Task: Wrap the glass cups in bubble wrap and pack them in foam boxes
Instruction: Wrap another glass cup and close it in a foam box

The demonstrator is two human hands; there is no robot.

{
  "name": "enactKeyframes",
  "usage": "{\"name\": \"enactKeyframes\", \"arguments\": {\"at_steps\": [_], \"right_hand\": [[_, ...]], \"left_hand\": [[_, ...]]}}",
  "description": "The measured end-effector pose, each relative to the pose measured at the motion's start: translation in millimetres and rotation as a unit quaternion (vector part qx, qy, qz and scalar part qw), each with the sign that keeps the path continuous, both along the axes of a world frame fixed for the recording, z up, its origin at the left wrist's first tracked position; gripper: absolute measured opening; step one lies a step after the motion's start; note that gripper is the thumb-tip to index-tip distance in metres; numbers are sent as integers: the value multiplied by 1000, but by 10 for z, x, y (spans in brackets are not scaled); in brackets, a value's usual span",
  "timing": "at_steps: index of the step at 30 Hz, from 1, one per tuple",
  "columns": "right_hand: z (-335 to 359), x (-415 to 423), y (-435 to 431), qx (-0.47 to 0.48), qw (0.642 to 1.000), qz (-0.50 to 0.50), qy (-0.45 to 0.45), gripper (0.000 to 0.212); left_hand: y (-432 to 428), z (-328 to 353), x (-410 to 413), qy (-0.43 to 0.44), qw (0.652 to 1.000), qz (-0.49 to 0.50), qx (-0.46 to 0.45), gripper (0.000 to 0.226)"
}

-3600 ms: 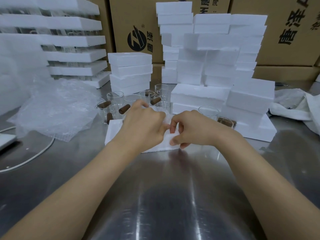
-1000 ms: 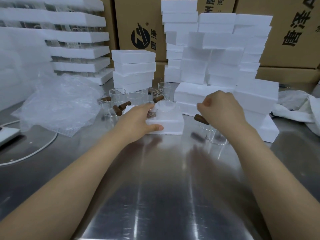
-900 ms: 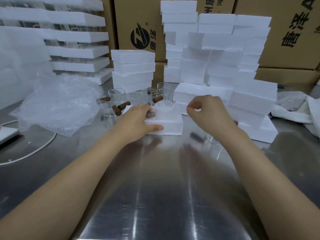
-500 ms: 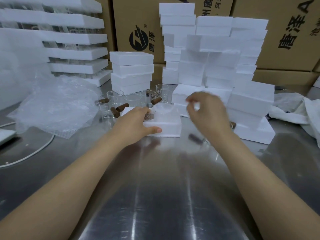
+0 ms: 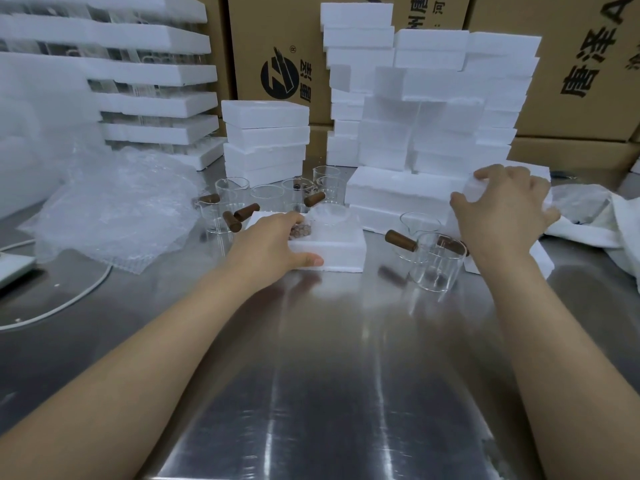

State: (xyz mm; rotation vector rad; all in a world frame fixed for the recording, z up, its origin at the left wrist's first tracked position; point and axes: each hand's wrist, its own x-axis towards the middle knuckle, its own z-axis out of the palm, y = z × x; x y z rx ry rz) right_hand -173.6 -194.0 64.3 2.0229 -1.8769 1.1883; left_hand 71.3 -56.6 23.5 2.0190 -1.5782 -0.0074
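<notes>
A white foam box [image 5: 332, 249] lies open on the steel table with a bubble-wrapped cup [image 5: 329, 216] sitting in it. My left hand [image 5: 273, 242] holds the box's left side, thumb along its front edge. My right hand [image 5: 502, 206] grips a foam piece [image 5: 471, 188] on top of the low stack at the right. Two bare glass cups with brown wooden handles [image 5: 429, 258] stand between the box and my right hand. Several more glass cups [image 5: 277, 197] stand behind the box.
Loose bubble wrap [image 5: 110, 209] is heaped at the left, with a white cable [image 5: 59, 303] beside it. Tall foam stacks [image 5: 429, 98] and a shorter stack [image 5: 265, 143] line the back before cardboard cartons [image 5: 277, 46]. White cloth [image 5: 595, 220] lies at the right.
My right hand has moved right and away from the cups, onto the foam piece on the right-hand stack. My left hand has stayed on the open box.
</notes>
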Motion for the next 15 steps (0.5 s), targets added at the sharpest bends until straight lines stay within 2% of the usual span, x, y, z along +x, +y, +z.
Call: {"name": "enactKeyframes", "arguments": {"at_steps": [3, 5, 7, 9, 10, 11, 13, 15], "right_hand": [[63, -22, 59, -47, 996, 5, -78, 38], [158, -13, 136, -113, 988, -12, -105, 39], [276, 37, 249, -205, 970, -32, -123, 38], [340, 120, 380, -317, 937, 23, -146, 35], [335, 182, 445, -353, 919, 95, -151, 33], [317, 259, 510, -350, 904, 190, -156, 33], [237, 415, 641, -244, 880, 368, -174, 29], [133, 534, 744, -144, 859, 464, -162, 27]], "left_hand": [[-1, -11, -7, -11, 1000, 3, 3, 69], [-4, -10, 12, -15, 1000, 13, -3, 73], [-4, -13, 30, -58, 997, 50, -12, 79], [-2, -8, 26, -96, 993, 69, -13, 80], [7, 2, 18, -74, 995, 66, -27, 81], [16, 29, 11, -29, 996, 64, -58, 84], [43, 110, -4, 46, 981, 89, -164, 88], [52, 197, 11, 133, 960, 117, -217, 88]]}}
